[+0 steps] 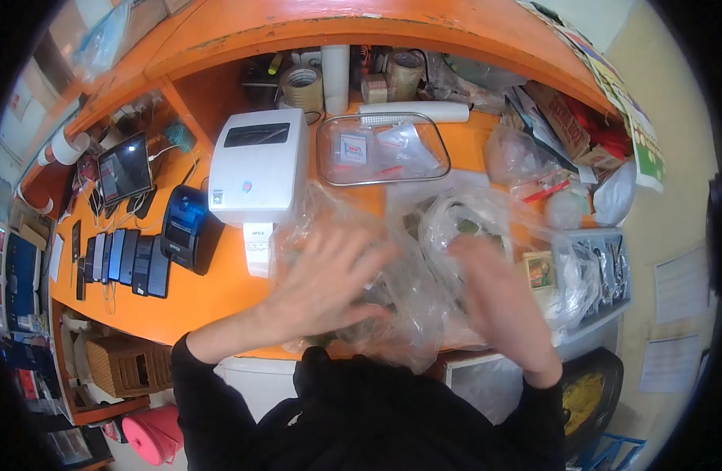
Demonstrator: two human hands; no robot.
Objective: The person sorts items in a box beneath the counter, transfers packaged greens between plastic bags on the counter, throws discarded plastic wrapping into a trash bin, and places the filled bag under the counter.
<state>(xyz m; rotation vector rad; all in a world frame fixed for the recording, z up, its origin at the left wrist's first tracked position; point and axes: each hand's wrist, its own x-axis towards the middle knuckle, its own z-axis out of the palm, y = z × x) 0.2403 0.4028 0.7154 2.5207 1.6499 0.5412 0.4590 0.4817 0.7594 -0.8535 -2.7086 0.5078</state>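
A large clear plastic bag lies crumpled over the front of the orange desk, spread beneath both hands. Some dark green matter shows through the plastic, too blurred to name. My left hand is over the bag's left part, fingers spread and thumb held apart, with nothing seen between them. Over the bag's right part is my right hand, seen edge-on and smeared by motion, its fingers largely hidden. A bunched round opening of plastic is just beyond its fingertips.
A white label printer with a paper strip stands left of the bag. Beyond it sits a wire-rimmed basket with packets. Several phones line the left side beside a blue-and-black handheld device. At right is a grey tray.
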